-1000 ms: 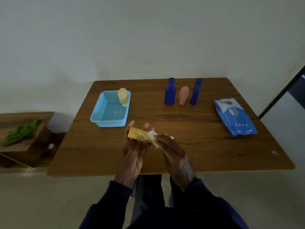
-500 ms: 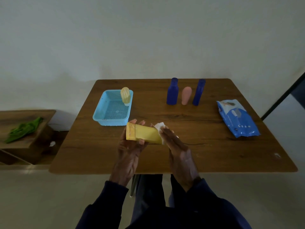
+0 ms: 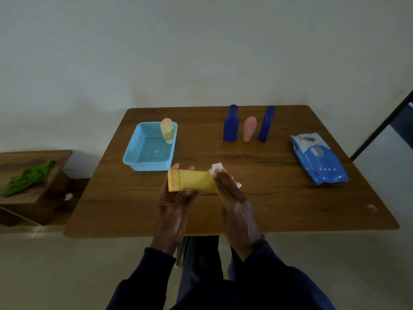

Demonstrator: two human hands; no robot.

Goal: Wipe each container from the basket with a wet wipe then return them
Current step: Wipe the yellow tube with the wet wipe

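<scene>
Two hands at work over the near half of the counter (image 3: 290,209), both on one yellow tube (image 3: 192,182). Gripping it with the left hand (image 3: 173,204): thumb curled across the front, fingertips peeking over the back, right by the crimped end. Turned sideways, that tube, crimped end to the left, just in front of the blue basket (image 3: 147,167). Over to the right hand (image 3: 237,204): fingers close together and nearly straight, pressing a white wet wipe (image 3: 216,168) onto the tube's right end. Thumb out of sight. Bits of wipe sticking out past the fingertips and at the far side of the hand.

Inside the basket, just one pale yellow bottle (image 3: 167,129), upright in the far right corner. Further right, near the counter's back edge, a neat upright row: one dark blue bottle (image 3: 230,124), a pink bottle (image 3: 249,128), then a second dark blue bottle (image 3: 266,124), close together, touching or not impossible to call. Lying flat near the right edge, a blue wipes pack (image 3: 318,159). Off to the left, a low shelf (image 3: 33,198) with a green cloth (image 3: 29,177) draped on top.
</scene>
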